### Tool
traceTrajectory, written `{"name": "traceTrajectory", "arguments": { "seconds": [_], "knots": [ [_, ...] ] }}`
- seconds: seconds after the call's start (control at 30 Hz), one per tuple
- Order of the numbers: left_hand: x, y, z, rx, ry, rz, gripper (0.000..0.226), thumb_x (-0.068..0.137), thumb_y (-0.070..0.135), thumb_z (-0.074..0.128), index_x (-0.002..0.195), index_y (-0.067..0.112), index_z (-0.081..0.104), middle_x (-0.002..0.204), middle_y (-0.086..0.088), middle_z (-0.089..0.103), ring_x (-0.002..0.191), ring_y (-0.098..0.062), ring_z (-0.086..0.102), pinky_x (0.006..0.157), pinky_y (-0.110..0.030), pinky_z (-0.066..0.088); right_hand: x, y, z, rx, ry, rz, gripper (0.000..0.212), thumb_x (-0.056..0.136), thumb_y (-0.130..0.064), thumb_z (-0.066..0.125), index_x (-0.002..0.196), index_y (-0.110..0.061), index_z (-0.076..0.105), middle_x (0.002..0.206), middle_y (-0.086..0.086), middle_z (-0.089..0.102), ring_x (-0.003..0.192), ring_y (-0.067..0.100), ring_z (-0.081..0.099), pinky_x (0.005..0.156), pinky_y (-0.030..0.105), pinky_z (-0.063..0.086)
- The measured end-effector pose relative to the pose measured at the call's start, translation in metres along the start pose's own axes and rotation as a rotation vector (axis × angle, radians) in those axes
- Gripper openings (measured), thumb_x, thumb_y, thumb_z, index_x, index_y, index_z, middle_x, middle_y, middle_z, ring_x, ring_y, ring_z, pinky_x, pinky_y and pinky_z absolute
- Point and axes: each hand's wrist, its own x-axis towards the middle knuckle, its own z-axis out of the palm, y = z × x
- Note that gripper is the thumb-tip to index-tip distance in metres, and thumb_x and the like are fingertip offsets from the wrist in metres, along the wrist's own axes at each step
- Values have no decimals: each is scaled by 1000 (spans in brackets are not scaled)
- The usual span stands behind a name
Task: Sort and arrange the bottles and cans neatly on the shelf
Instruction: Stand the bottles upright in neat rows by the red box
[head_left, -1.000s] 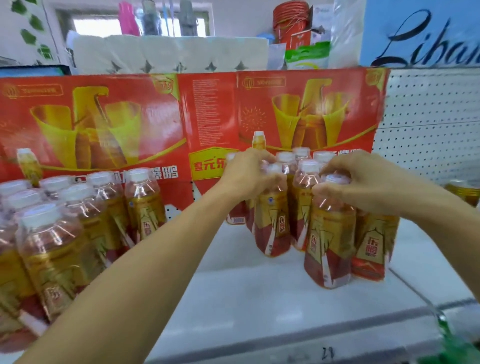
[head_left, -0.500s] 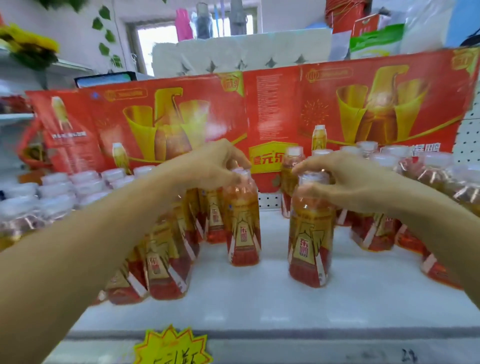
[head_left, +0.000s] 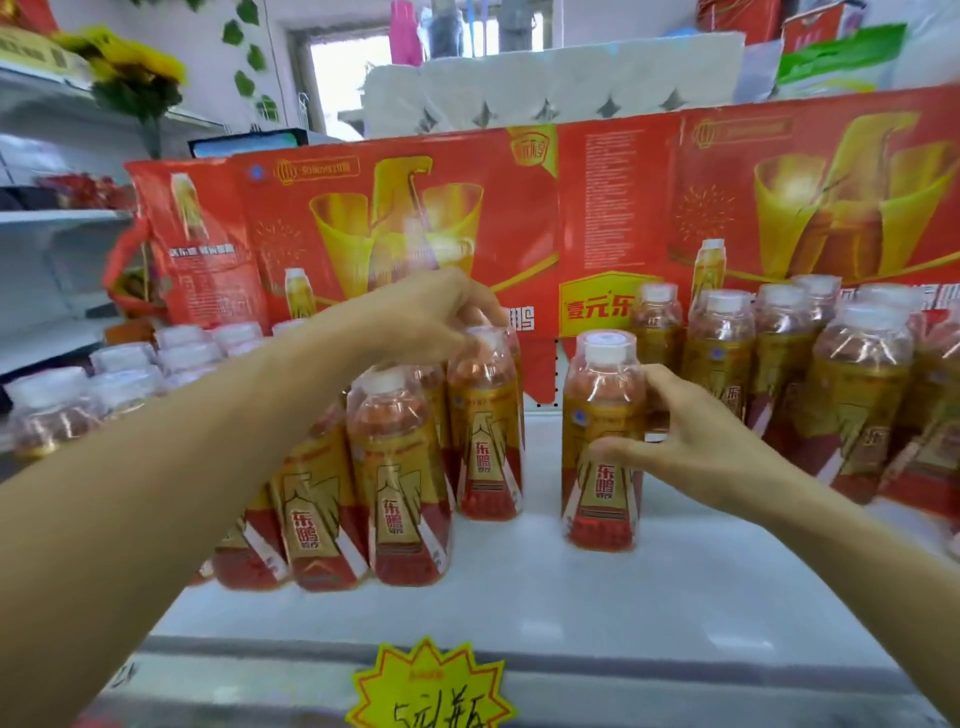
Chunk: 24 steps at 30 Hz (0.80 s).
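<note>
A wide red cardboard banner (head_left: 467, 218) with glossy gold cup prints stands along the back of the smooth white shelf (head_left: 519, 597). In front of the banner stand clear plastic bottles (head_left: 862, 395) with white round caps and shiny red-gold labels. The left hand (head_left: 421, 317) curls its grip over the cap of one bottle (head_left: 485, 426). The right hand (head_left: 696, 447) pinches the lone bottle (head_left: 602, 441), thumb in front. A yellow star-shaped paper tag (head_left: 431, 686) hangs on the shelf edge.
</note>
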Motion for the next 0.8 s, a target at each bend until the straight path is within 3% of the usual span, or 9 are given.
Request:
{"name": "traceTrajectory", "arguments": {
  "seconds": [0.1, 0.2, 0.3, 0.43, 0.6, 0.8],
  "knots": [
    [-2, -1, 1, 7, 8, 14, 35, 90, 24, 68, 124, 28, 63, 97, 10, 65, 92, -9, 63, 91, -37, 52, 2, -9, 11, 25, -27, -28, 69, 65, -50, 80, 126, -34, 49, 113, -16, 64, 104, 2, 61, 95, 37, 52],
    [-6, -4, -1, 122, -2, 11, 42, 93, 35, 61, 135, 34, 54, 129, 2, 59, 113, -14, 56, 100, -36, 45, 2, -20, 22, 25, -42, -47, 64, 69, -46, 81, 124, -35, 50, 109, -17, 65, 98, 0, 62, 89, 33, 53],
    [-30, -8, -8, 153, 22, -13, 52, 97, 51, 43, 147, 39, 35, 154, 8, 36, 139, -14, 36, 113, -36, 28, 0, -29, 32, 19, -50, -70, 69, 69, -47, 80, 129, -32, 49, 108, -18, 64, 95, 1, 61, 86, 29, 53],
    [-77, -15, 5, 167, 17, 14, 60, 94, 58, 40, 150, 40, 28, 156, 14, 29, 142, -7, 26, 111, -27, 19, -3, -38, 43, 50, -58, -96, 64, 67, -47, 81, 123, -32, 53, 106, -16, 66, 95, 2, 63, 87, 33, 54],
    [-88, -18, 12, 196, 34, 74, 82, 80, 75, 20, 151, 34, 29, 156, 11, 32, 141, -9, 29, 114, -32, 21, -3, -52, 66, 50, -30, -121, 60, 69, -48, 80, 121, -35, 52, 104, -15, 65, 91, 1, 62, 82, 28, 54],
    [-88, -20, 16, 163, 24, 62, 87, 83, 68, 36, 154, 35, 0, 162, 9, 16, 146, -10, 17, 111, -26, 20, -6, -60, 75, 54, 3, -109, 53, 74, -43, 78, 119, -35, 51, 105, -20, 63, 92, -6, 59, 75, 18, 49]
  ]
}}
